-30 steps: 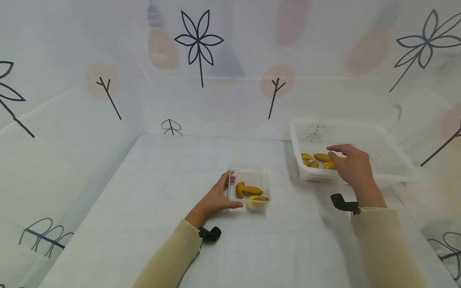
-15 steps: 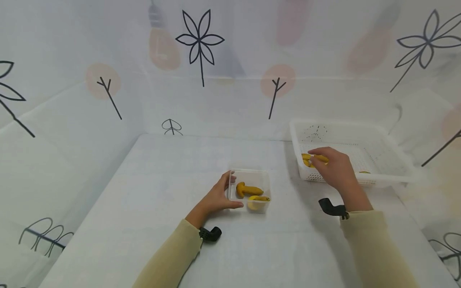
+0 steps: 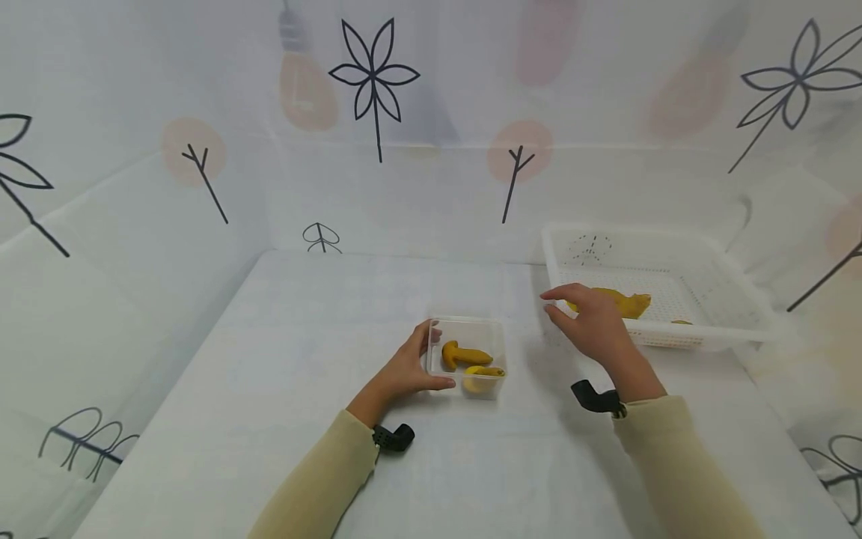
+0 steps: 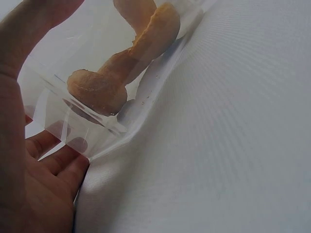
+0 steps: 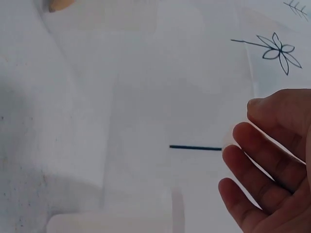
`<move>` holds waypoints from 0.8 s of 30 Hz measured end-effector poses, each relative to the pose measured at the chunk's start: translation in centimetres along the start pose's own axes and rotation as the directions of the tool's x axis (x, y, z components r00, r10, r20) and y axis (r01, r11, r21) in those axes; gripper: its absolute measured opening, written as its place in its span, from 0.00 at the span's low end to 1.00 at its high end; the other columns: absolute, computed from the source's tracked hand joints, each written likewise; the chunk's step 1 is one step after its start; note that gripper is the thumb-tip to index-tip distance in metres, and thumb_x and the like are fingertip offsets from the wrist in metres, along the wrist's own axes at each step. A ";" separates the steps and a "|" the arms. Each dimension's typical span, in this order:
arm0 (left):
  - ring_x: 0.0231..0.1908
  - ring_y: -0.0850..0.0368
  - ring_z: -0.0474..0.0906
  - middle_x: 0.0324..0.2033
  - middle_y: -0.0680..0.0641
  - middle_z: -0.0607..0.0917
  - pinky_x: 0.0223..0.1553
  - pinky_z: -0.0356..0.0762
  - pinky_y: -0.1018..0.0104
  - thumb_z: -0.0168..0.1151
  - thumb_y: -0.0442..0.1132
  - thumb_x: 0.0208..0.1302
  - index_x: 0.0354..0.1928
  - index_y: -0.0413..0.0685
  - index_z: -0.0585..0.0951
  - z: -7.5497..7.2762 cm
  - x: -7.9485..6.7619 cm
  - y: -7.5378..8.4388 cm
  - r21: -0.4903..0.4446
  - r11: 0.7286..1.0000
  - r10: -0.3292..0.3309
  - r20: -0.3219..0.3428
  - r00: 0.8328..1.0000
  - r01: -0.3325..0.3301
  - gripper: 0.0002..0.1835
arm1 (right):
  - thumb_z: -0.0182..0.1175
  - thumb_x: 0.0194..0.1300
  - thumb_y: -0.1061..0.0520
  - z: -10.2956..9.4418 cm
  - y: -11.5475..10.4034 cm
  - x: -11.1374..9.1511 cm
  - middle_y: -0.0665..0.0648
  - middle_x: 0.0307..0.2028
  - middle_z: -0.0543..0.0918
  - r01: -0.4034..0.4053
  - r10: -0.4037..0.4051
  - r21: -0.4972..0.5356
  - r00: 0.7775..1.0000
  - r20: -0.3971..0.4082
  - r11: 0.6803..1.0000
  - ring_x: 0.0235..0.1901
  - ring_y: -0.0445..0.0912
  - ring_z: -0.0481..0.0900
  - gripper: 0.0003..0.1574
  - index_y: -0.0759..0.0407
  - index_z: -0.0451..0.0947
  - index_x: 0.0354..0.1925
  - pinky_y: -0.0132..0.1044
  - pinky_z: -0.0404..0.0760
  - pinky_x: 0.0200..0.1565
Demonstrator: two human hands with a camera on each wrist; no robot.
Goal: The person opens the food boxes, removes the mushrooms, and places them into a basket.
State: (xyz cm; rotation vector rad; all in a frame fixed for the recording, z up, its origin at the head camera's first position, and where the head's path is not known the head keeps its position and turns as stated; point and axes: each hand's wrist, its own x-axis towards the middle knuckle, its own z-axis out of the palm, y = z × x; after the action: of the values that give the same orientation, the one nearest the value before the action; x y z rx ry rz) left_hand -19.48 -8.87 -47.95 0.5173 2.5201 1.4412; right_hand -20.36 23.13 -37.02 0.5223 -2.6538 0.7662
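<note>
My left hand [image 3: 404, 370] grips the left side of a small clear plastic box [image 3: 474, 333], thumb along its front. Inside the box lie a yellow-brown mushroom [image 3: 465, 355] with a thick stem and a second yellow piece [image 3: 481, 379] near the front wall. The left wrist view shows the mushroom [image 4: 104, 90] through the clear plastic. Raised over the left front corner of a white basket, my right hand [image 3: 589, 322] has its thumb and forefinger apart. In the right wrist view, nothing shows between the loosely bent fingers of that hand [image 5: 267, 170].
The white perforated basket [image 3: 727, 329] stands at the right back of the white-covered table [image 3: 323, 322]. More yellow pieces [image 3: 633, 305] lie in it, partly behind my right hand. Patterned cloth [image 3: 431, 187] hangs behind and at both sides.
My right hand has moved left from over the basket's middle to its left front corner, uncovering some yellow pieces and covering others. The left hand and the box have stayed put.
</note>
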 end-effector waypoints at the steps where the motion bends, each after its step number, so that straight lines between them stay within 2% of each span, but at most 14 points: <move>1: 0.70 0.50 0.62 0.69 0.49 0.65 0.72 0.60 0.54 0.78 0.57 0.42 0.74 0.59 0.49 0.0 0.0 0.0 0.001 1.000 -0.002 0.000 1.000 0.002 0.61 | 0.62 0.65 0.57 0.2 -0.2 0.0 0.60 0.49 0.84 0.006 -0.006 -0.002 1.000 0.010 1.000 0.53 0.58 0.79 0.12 0.56 0.83 0.48 0.58 0.78 0.52; 9: 0.70 0.51 0.62 0.69 0.49 0.65 0.72 0.60 0.55 0.79 0.56 0.42 0.74 0.60 0.49 -0.1 0.0 0.0 0.002 1.000 -0.001 0.002 1.000 0.001 0.61 | 0.61 0.67 0.54 1.7 -2.0 0.2 0.58 0.50 0.83 -0.007 0.005 0.015 0.993 0.116 1.000 0.52 0.56 0.79 0.13 0.53 0.82 0.49 0.56 0.80 0.51; 16: 0.70 0.51 0.63 0.69 0.49 0.66 0.72 0.60 0.54 0.78 0.59 0.42 0.75 0.59 0.49 -0.2 0.0 0.1 0.008 1.000 -0.003 0.006 1.000 0.003 0.62 | 0.62 0.66 0.54 2.8 -3.0 0.5 0.57 0.50 0.84 0.013 -0.019 0.037 0.986 0.168 0.999 0.50 0.55 0.81 0.13 0.53 0.82 0.49 0.54 0.82 0.50; 24: 0.70 0.51 0.63 0.68 0.49 0.66 0.72 0.60 0.54 0.78 0.56 0.43 0.74 0.60 0.49 -0.4 0.1 0.2 0.012 1.000 0.000 0.007 1.000 0.000 0.60 | 0.63 0.65 0.54 3.4 -3.8 0.5 0.54 0.49 0.84 0.056 -0.064 0.043 0.974 0.216 0.997 0.45 0.53 0.80 0.14 0.52 0.82 0.49 0.49 0.83 0.44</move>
State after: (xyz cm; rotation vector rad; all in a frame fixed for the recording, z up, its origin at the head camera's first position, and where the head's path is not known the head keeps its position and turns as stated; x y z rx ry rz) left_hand -19.68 -8.99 -47.58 0.5239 2.5248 1.4227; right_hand -19.84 18.08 -37.90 0.7322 -2.8121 0.7812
